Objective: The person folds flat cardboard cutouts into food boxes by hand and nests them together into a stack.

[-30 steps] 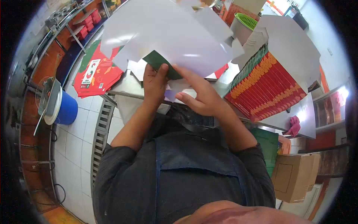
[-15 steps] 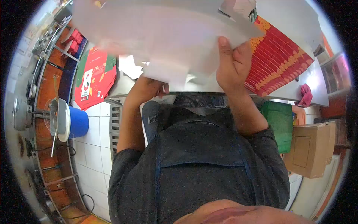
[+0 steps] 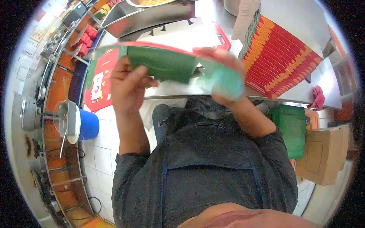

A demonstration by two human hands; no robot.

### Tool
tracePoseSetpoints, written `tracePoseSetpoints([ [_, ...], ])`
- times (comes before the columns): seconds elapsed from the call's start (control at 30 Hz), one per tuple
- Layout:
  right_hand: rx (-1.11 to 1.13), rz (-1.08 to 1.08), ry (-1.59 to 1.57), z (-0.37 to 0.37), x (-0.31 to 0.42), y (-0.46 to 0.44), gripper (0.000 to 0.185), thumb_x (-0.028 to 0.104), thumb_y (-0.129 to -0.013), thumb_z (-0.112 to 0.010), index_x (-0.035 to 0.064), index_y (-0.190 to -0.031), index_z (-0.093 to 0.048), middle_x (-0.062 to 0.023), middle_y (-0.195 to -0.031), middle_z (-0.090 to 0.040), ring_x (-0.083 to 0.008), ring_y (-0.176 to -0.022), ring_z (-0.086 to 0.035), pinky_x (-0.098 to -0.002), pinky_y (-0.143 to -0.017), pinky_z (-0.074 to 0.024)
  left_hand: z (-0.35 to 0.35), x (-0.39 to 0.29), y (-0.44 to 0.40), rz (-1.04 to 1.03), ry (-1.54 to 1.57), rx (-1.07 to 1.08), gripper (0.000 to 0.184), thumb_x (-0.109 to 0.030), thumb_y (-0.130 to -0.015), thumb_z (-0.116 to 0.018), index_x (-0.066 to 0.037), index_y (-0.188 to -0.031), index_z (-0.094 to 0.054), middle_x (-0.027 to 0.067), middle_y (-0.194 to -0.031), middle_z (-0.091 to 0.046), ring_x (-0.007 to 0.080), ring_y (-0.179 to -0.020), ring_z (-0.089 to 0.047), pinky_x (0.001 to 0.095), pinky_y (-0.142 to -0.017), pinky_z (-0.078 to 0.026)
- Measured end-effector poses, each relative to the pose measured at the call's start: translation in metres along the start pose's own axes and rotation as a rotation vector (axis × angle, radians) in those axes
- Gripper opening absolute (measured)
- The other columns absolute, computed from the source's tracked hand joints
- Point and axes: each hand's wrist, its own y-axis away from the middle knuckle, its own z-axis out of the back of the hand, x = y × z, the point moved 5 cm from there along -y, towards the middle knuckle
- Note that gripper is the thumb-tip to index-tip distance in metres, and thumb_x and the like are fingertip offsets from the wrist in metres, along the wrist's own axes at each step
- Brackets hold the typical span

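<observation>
A red and green cardboard sheet (image 3: 161,62), blurred by motion, is held up over the table's front edge, its green side facing me. At its left end my left hand (image 3: 131,81) grips it with bent fingers. My right hand (image 3: 226,76) is at the right end, smeared by motion, with a pale green blur across it; its fingers cannot be made out. Behind the sheet lies a white flat piece (image 3: 176,33) over a red one. Right of my right hand stands a row of stacked red folded cartons (image 3: 281,57). Flat red printed cartons (image 3: 100,81) lie at the left.
A steel tray (image 3: 148,17) stands at the back with a bowl of yellow food (image 3: 152,2). A pink cloth (image 3: 317,97) lies on the table's right. Below are a cardboard box (image 3: 317,155) and green bag (image 3: 289,127); a blue bucket (image 3: 88,124) stands left.
The big white side of the sheet no longer faces me; the sheet is turned, showing green and red. My left hand has risen, and the tray and white piece behind have come into view.
</observation>
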Motion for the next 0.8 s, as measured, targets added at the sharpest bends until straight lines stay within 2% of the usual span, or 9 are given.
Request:
tracePoseSetpoints([
  [0.03,-0.117,-0.137,-0.127,0.002,-0.002,0.004,0.026,0.010,-0.103,-0.056,0.0040,-0.128,-0.062,-0.0243,-0.127,-0.067,-0.0370,-0.115,-0.068,-0.0431,-0.099,-0.0539,-0.010,0.004,0.004,0.016,-0.079,-0.015,0.027,0.004,-0.087,-0.070,0.004,-0.114,-0.066,0.0179,-0.100,-0.075,0.0239,-0.076,-0.075,0.0380,-0.066,-0.064],
  [0.1,-0.137,-0.102,-0.122,0.004,0.001,-0.003,0.027,0.016,-0.106,-0.054,0.0033,-0.128,-0.062,-0.0248,-0.131,-0.064,-0.0372,-0.119,-0.065,-0.0432,-0.101,-0.0520,-0.011,0.010,0.002,0.034,-0.262,0.035,0.026,0.002,-0.086,-0.073,0.004,-0.112,-0.067,0.0173,-0.099,-0.075,0.0236,-0.077,-0.075,0.0350,-0.066,-0.062],
  [0.17,0.041,0.041,0.010,0.012,-0.001,-0.009,0.030,0.024,-0.108,-0.055,0.0041,-0.128,-0.064,-0.0251,-0.134,-0.062,-0.0377,-0.121,-0.063,-0.0437,-0.103,-0.0507,-0.010,0.012,-0.001,0.080,-0.350,0.096,0.028,0.000,-0.084,-0.077,0.004,-0.111,-0.068,0.0160,-0.097,-0.076,0.0231,-0.081,-0.075,0.0307,-0.069,-0.059],
  [0.3,0.301,0.071,0.180,0.011,0.007,-0.014,0.036,0.042,-0.100,-0.064,0.0130,-0.119,-0.074,-0.0230,-0.135,-0.063,-0.0376,-0.119,-0.065,-0.0429,-0.100,-0.0524,-0.012,0.002,-0.002,0.104,-0.402,0.162,0.029,-0.002,-0.088,-0.072,0.006,-0.114,-0.064,0.0170,-0.101,-0.075,0.0244,-0.087,-0.075,0.0349,-0.074,-0.061],
  [0.4,0.488,0.120,0.347,0.012,0.012,-0.015,0.046,0.052,-0.095,-0.063,0.0160,-0.122,-0.071,-0.0266,-0.141,-0.058,-0.0429,-0.125,-0.062,-0.0467,-0.102,-0.0516,-0.011,0.001,-0.003,0.110,-0.330,0.107,0.030,-0.004,-0.091,-0.068,0.007,-0.118,-0.062,0.0177,-0.104,-0.074,0.0253,-0.088,-0.074,0.0372,-0.077,-0.062],
  [0.63,0.533,0.218,0.447,0.019,0.018,-0.024,0.038,0.049,-0.102,-0.059,0.0185,-0.117,-0.075,-0.0270,-0.140,-0.056,-0.0442,-0.125,-0.061,-0.0514,-0.102,-0.0496,-0.016,0.002,-0.002,0.177,-0.263,0.134,0.028,-0.009,-0.096,-0.065,0.006,-0.119,-0.062,0.0151,-0.096,-0.075,0.0227,-0.084,-0.074,0.0329,-0.074,-0.060],
  [0.73,0.504,0.286,0.459,0.017,0.025,-0.027,0.028,0.024,-0.088,-0.070,0.0202,-0.114,-0.077,-0.0244,-0.135,-0.060,-0.0422,-0.114,-0.065,-0.0479,-0.095,-0.0550,-0.016,0.003,0.001,0.195,-0.382,0.125,0.025,-0.011,-0.096,-0.068,0.005,-0.115,-0.065,0.0124,-0.091,-0.075,0.0198,-0.080,-0.073,0.0301,-0.072,-0.058],
  [0.77,0.533,0.245,0.467,0.016,0.023,-0.026,0.031,0.023,-0.083,-0.075,0.0211,-0.113,-0.077,-0.0242,-0.135,-0.058,-0.0414,-0.114,-0.065,-0.0475,-0.094,-0.0554,-0.020,0.002,0.002,0.177,-0.446,0.118,0.024,-0.012,-0.095,-0.069,0.005,-0.113,-0.067,0.0113,-0.090,-0.075,0.0188,-0.079,-0.073,0.0292,-0.071,-0.057],
  [0.8,0.530,0.250,0.461,0.015,0.021,-0.024,0.031,0.032,-0.085,-0.073,0.0202,-0.114,-0.077,-0.0250,-0.137,-0.057,-0.0418,-0.117,-0.064,-0.0481,-0.096,-0.0538,-0.018,0.007,0.006,0.190,-0.503,0.063,0.023,-0.011,-0.093,-0.073,0.004,-0.110,-0.071,0.0104,-0.093,-0.076,0.0171,-0.081,-0.073,0.0296,-0.073,-0.057],
])
